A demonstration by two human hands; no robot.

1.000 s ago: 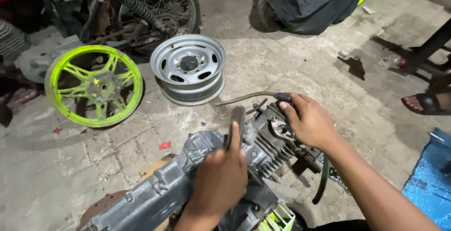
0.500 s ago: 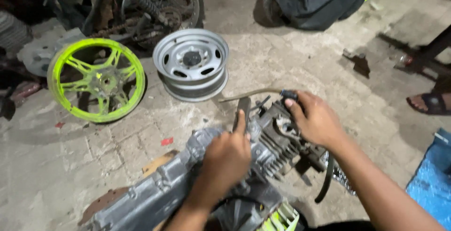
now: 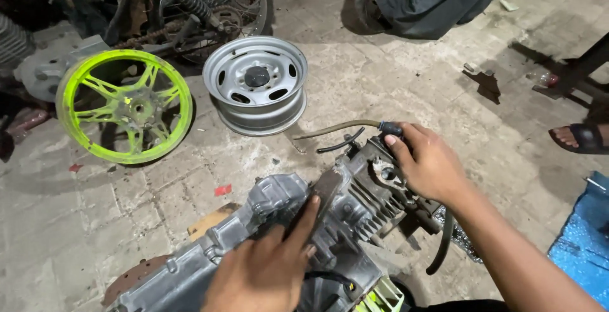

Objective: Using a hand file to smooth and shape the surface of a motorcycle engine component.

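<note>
A grey scooter engine (image 3: 266,223) lies on the paved floor, its finned cylinder head (image 3: 371,194) at the right end. My left hand (image 3: 266,267) rests on the engine casing, index finger stretched over a flat dark metal piece (image 3: 320,198) lying against the cylinder. My right hand (image 3: 428,166) grips the top of the cylinder head near a black cap (image 3: 390,128), from which a thin olive hose (image 3: 336,126) runs left. A black rubber hose (image 3: 444,245) hangs under my right wrist.
A neon-green wheel rim (image 3: 124,106) and a silver steel rim (image 3: 257,83) lie beyond the engine. A spoked wheel and motorcycle parts (image 3: 203,7) sit behind them. A person's sandalled foot (image 3: 580,137) is at the right, a blue sheet (image 3: 587,236) at lower right.
My left hand has moved down along the engine, and the dark metal piece it held upright now lies flat against the cylinder. My right hand stays on the cylinder head.
</note>
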